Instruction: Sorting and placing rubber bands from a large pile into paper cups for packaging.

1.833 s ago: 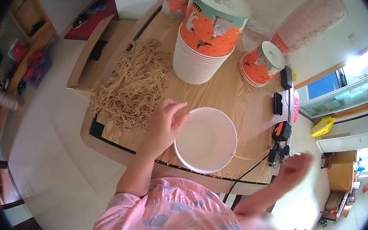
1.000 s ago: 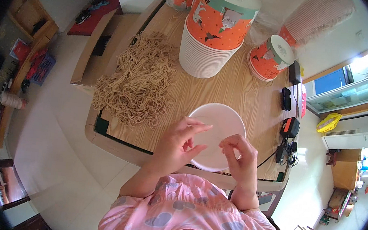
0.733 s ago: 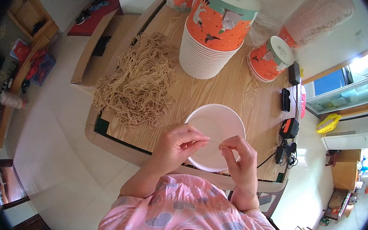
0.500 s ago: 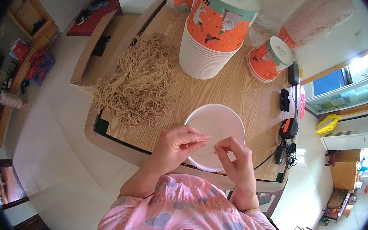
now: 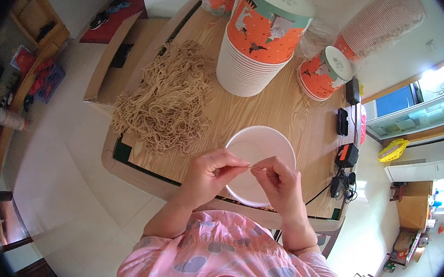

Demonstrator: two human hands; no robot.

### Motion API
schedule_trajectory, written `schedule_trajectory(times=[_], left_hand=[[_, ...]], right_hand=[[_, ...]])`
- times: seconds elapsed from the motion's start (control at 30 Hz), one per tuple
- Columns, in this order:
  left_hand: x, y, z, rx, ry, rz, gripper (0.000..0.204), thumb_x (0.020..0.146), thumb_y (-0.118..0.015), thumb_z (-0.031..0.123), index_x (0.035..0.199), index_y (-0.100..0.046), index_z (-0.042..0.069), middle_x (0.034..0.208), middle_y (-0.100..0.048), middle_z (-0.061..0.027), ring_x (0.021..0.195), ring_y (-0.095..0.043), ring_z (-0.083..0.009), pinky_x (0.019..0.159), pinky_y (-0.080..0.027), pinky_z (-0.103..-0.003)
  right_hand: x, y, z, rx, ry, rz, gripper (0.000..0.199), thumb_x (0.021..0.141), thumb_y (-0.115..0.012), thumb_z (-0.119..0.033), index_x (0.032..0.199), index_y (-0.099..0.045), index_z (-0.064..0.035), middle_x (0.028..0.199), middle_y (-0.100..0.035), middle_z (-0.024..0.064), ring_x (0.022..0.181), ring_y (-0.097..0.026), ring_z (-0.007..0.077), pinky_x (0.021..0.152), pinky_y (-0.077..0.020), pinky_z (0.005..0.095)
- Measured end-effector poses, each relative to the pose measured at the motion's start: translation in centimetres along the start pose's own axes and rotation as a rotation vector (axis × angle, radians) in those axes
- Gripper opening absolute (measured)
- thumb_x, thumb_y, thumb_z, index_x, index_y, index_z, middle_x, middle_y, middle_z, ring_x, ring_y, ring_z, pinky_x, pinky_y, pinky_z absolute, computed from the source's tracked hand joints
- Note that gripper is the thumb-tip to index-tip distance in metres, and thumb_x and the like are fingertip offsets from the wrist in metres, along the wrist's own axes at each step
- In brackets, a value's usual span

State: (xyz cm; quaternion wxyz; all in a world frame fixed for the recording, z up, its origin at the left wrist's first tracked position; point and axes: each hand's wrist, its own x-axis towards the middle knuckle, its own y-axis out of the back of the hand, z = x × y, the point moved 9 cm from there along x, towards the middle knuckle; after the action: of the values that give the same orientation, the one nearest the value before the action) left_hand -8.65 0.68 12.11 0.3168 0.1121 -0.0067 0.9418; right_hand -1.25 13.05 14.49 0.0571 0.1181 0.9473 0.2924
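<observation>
Over a white paper bucket (image 5: 262,141) at the table's near edge, both my hands are close together. My left hand (image 5: 209,175) pinches one part of a thin string (image 5: 253,166), thumb against forefinger. Its other part is pinched by my right hand (image 5: 281,186), with the fingertips of the two hands nearly touching. The string is so fine that its ends cannot be made out. To the left of the bucket lies a big loose heap of tan string (image 5: 170,96).
Beyond the bucket stands a tall stack of nested white buckets (image 5: 250,69), topped by an orange-and-green upside-down one. A shorter orange stack (image 5: 324,73) is to its right. Black adapters with cables (image 5: 344,171) lie along the right edge. A cardboard box (image 5: 113,69) adjoins the table's left.
My right hand has moved slightly left, bringing its fingertips closer to those of my left hand. The buckets and the string heap have stayed in place.
</observation>
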Motion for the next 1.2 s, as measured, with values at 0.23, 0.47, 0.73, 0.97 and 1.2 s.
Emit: schedule_trajectory(times=[0.23, 0.47, 0.73, 0.97, 1.2], left_hand=[[-0.2, 1.0, -0.2, 0.038, 0.014, 0.031, 0.012, 0.078, -0.069, -0.003, 0.089, -0.070, 0.002, 0.082, -0.066, -0.0036, 0.074, -0.061, -0.0089, 0.062, -0.048, -0.021], [0.4, 2.9, -1.7, 0.025, 0.001, 0.124, 0.011, 0.080, -0.067, -0.003, 0.089, -0.070, 0.002, 0.083, -0.065, -0.0052, 0.075, -0.060, -0.0092, 0.063, -0.048, -0.021], [0.6, 4.0, -4.0, 0.246, 0.033, 0.173, 0.015, 0.080, -0.066, -0.001, 0.094, -0.068, 0.002, 0.084, -0.062, -0.0067, 0.066, -0.059, -0.0139, 0.058, -0.047, -0.024], [0.6, 3.4, -4.6, 0.266, 0.065, 0.094, 0.019, 0.080, -0.063, -0.003, 0.098, -0.067, 0.001, 0.087, -0.062, -0.0087, 0.070, -0.061, -0.0183, 0.061, -0.048, -0.027], [0.8, 3.1, -4.4, 0.277, 0.077, 0.071, 0.020, 0.080, -0.062, -0.004, 0.099, -0.066, 0.000, 0.088, -0.062, -0.0099, 0.071, -0.061, -0.0197, 0.062, -0.048, -0.028]], right_hand=[[2.0, -0.7, -2.8, -0.195, 0.250, -0.115, 0.014, 0.084, -0.065, -0.015, 0.093, -0.059, -0.0053, 0.065, -0.055, 0.0091, 0.056, -0.057, 0.0220, 0.052, -0.0454, 0.0343], [3.2, -1.5, -3.1, -0.409, 0.474, -0.130, 0.012, 0.081, -0.064, -0.012, 0.084, -0.055, -0.0046, 0.078, -0.056, 0.0102, 0.075, -0.058, 0.0284, 0.063, -0.0471, 0.0401], [3.8, -2.5, -2.4, -0.488, 0.492, -0.124, 0.012, 0.080, -0.063, -0.011, 0.080, -0.054, -0.0045, 0.076, -0.054, 0.0096, 0.074, -0.056, 0.0286, 0.063, -0.0462, 0.0401], [3.9, -3.0, -2.0, -0.467, 0.499, -0.123, 0.012, 0.081, -0.062, -0.012, 0.081, -0.053, -0.0048, 0.076, -0.054, 0.0101, 0.074, -0.056, 0.0291, 0.061, -0.0462, 0.0406], [4.2, -3.4, -1.9, -0.445, 0.496, -0.145, 0.011, 0.081, -0.061, -0.011, 0.083, -0.053, -0.0047, 0.078, -0.054, 0.0106, 0.076, -0.057, 0.0297, 0.063, -0.0459, 0.0414]])
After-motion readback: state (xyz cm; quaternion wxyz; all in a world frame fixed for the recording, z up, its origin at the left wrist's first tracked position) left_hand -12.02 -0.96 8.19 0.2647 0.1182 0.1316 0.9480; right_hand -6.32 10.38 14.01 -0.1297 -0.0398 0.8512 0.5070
